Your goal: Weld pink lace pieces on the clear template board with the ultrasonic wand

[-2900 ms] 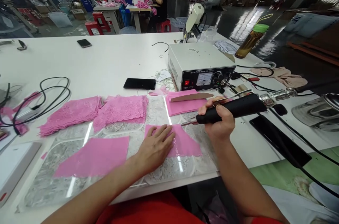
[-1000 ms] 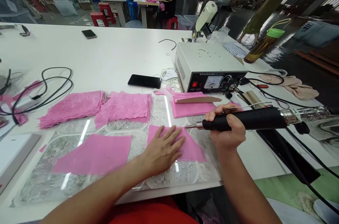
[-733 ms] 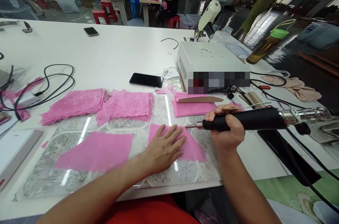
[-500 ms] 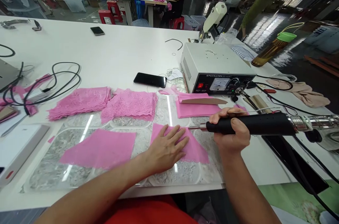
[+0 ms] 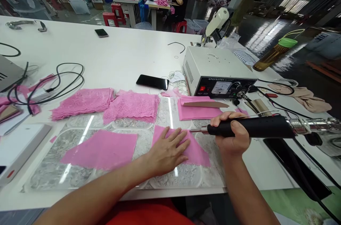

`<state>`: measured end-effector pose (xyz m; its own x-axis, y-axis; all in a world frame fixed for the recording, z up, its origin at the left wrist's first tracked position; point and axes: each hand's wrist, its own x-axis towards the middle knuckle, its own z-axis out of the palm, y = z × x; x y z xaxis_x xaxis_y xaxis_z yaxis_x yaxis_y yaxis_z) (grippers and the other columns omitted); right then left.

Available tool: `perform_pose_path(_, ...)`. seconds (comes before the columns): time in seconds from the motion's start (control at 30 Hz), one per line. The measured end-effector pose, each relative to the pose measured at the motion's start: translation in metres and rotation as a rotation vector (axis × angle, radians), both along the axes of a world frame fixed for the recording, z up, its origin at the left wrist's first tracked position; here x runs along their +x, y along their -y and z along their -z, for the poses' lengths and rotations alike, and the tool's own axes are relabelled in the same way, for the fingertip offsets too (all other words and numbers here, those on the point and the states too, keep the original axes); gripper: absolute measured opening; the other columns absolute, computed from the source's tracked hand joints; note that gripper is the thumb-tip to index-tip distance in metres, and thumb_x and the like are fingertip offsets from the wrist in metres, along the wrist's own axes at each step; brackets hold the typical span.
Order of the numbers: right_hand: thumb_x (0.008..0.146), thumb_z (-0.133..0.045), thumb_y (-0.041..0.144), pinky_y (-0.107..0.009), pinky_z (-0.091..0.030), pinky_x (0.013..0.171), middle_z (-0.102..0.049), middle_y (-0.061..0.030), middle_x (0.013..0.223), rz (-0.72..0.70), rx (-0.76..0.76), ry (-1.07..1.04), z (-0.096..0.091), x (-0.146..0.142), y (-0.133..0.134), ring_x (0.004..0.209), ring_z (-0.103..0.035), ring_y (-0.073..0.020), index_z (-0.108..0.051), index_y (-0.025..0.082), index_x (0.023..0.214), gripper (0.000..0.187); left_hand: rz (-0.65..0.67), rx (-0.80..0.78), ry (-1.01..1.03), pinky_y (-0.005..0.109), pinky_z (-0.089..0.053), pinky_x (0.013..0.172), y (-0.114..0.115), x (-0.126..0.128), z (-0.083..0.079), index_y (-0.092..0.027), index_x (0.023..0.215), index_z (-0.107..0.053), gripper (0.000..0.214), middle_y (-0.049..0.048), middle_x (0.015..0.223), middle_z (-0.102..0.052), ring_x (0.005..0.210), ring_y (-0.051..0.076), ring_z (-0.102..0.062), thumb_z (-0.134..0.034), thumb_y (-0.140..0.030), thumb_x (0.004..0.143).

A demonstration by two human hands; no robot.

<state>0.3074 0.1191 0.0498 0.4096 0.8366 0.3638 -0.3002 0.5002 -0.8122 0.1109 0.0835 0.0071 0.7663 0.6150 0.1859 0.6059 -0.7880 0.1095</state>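
My left hand (image 5: 166,150) lies flat with fingers spread on a pink fabric piece (image 5: 197,152) that rests on a clear plate (image 5: 183,179). My right hand (image 5: 231,136) is wrapped round the black handle of a corded hand tool (image 5: 255,127). The tool's metal tip (image 5: 195,131) points left, just above the fabric's upper edge beside my left fingertips. A second pink piece (image 5: 102,148) lies on the plate to the left.
Two stacks of pink lace (image 5: 108,102) and folded pink fabric under a card strip (image 5: 198,108) lie behind the plate. A white control box (image 5: 213,70), a phone (image 5: 152,82), black cables (image 5: 48,86) and a bottle (image 5: 274,51) stand around. A person sews in the background.
My view has swung a little to the left. Both hands keep their places: the left stays flat on the fabric, the right still grips the tool.
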Motion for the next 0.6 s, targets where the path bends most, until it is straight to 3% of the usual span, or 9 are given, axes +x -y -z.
perform_pose_path(0.37, 0.066, -0.058, 0.027, -0.029, -0.046, 0.046, -0.054, 0.0046, 0.065, 0.001, -0.001, -0.001, -0.001, -0.002, -0.001, 0.046, -0.054, -0.0112, -0.055, 0.021, 0.073, 0.010, -0.065, -0.019, -0.069, 0.058, -0.023, 0.113, 0.004, -0.029, -0.011, -0.020, 0.140, -0.046, 0.050, 0.0103, 0.147, -0.045, 0.137, 0.031, -0.040, -0.031, -0.049, 0.101)
perform_pose_path(0.6, 0.067, -0.060, 0.028, -0.030, -0.046, 0.048, -0.054, 0.0039, 0.066, -0.006, -0.007, 0.003, -0.002, -0.002, 0.000, 0.047, -0.054, -0.0114, -0.055, 0.021, 0.074, 0.011, -0.139, 0.047, -0.011, 0.058, -0.016, 0.116, 0.010, -0.048, -0.001, -0.022, 0.138, -0.049, 0.048, 0.0093, 0.145, -0.048, 0.136, 0.030, -0.041, -0.036, -0.048, 0.100)
